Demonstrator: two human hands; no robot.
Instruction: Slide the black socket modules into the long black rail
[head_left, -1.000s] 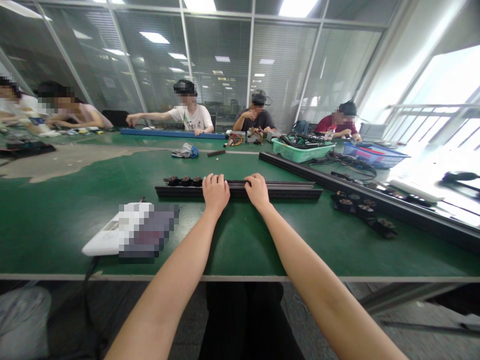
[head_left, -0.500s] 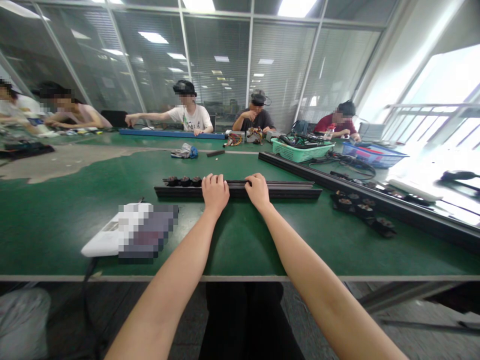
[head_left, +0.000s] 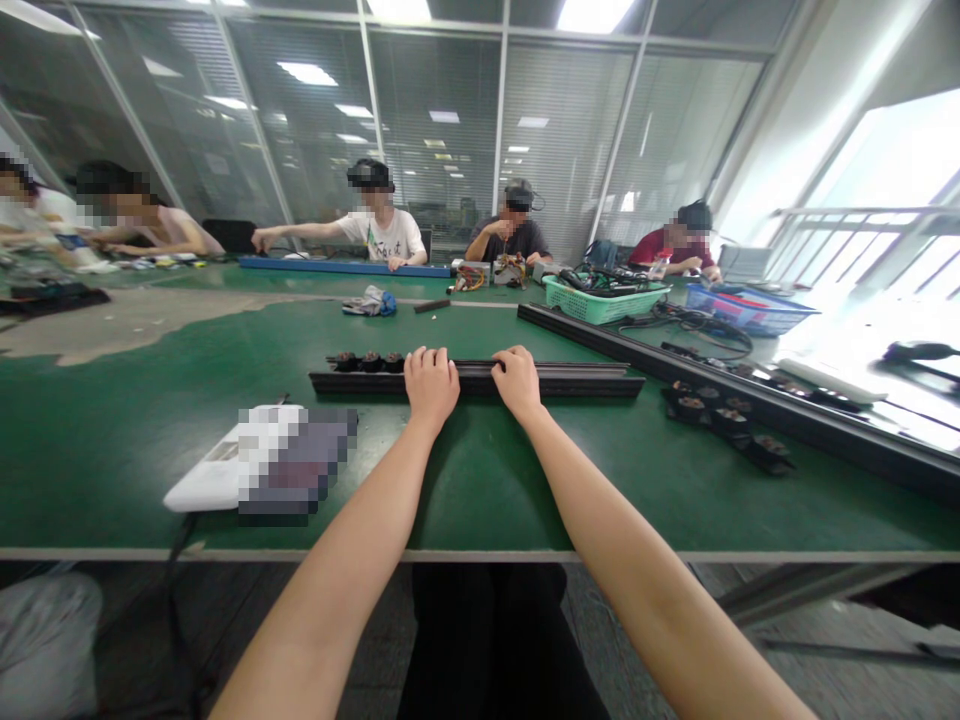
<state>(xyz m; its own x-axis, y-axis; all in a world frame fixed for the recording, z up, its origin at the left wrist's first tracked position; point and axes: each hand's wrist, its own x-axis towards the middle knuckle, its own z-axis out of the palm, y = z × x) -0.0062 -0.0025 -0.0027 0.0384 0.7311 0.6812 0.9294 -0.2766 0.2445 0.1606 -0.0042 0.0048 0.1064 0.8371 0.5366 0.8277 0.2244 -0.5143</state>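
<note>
A long black rail [head_left: 581, 386], shaped like a channel, lies across the green table in front of me. Three round black parts with brownish tops [head_left: 370, 362] sit in a row at its left end. My left hand [head_left: 433, 388] lies over the rail just right of those parts, fingers bent over its far side. Farther right, my right hand [head_left: 517, 383] is curled on the rail, thumb and fingers closed at its channel. Whether a small piece is under the right fingers is hidden.
A longer black rail [head_left: 720, 398] runs diagonally at right, with loose round black parts [head_left: 726, 416] beside it. A green basket [head_left: 604, 305] and a blue basket [head_left: 750, 313] stand behind. A white device [head_left: 217, 470] lies left. Several people sit across the table [head_left: 495, 490].
My right hand has shifted very slightly to the right along the rail. My left hand and the rail look unmoved.
</note>
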